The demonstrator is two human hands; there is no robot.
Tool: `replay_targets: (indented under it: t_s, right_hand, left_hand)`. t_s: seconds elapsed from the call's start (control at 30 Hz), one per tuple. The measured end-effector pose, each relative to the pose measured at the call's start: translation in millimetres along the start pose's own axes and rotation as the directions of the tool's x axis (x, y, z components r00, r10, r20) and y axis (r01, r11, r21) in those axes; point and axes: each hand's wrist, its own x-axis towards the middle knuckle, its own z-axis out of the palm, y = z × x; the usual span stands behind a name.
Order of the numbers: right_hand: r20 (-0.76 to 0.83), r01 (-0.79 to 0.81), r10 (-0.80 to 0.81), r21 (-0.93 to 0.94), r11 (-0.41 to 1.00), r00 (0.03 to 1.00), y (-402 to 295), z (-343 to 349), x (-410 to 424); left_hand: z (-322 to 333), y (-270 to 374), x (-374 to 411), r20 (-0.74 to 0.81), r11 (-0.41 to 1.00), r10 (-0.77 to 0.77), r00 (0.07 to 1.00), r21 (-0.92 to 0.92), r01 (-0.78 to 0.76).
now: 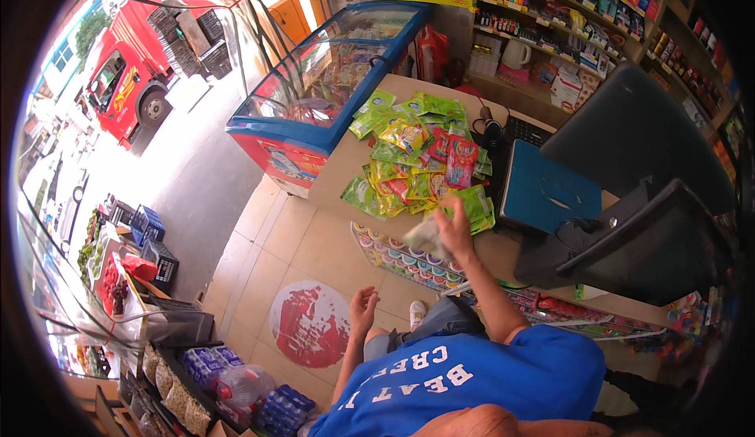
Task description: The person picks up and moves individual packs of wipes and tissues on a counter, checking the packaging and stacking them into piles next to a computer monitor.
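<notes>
My right hand [454, 225] is at the counter's front edge, closed on a crumpled pale cloth [426, 238] that hangs over the edge; both are a little blurred. Just beyond it, a loose pile of green, yellow and red candy packets [407, 142] is spread over the wooden counter [335, 179]. One red packet [461, 160] lies on top at the pile's right side. Lower and to the left, my left hand [364, 310] hangs over the tiled floor, fingers slightly curled and apart, with nothing in it.
A glass-topped chest freezer [330, 77] adjoins the counter's left end. Right of the pile are a blue-topped device [548, 186], a black keyboard [526, 133] and a monitor [655, 242]. Racks of small goods [407, 260] stand below the counter. Crates and drink packs [286, 407] are lower left.
</notes>
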Motion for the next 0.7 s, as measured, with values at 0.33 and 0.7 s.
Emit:
replay_targets:
  t_s: [0.33,0.7]
  right_hand:
    - [-0.196,-0.463,0.421,-0.293,0.837,0.886,79.1,-29.2,153.6]
    - [0.150,-0.313,0.278,0.335,0.889,0.949,-123.6,33.4,115.7]
  left_hand:
    - [17.2,100.4,141.6,0.413,0.979,0.153,0.898,0.058,-0.194]
    - [37.1,257.8,285.3,0.674,0.854,0.455,0.582,-0.516,-0.071]
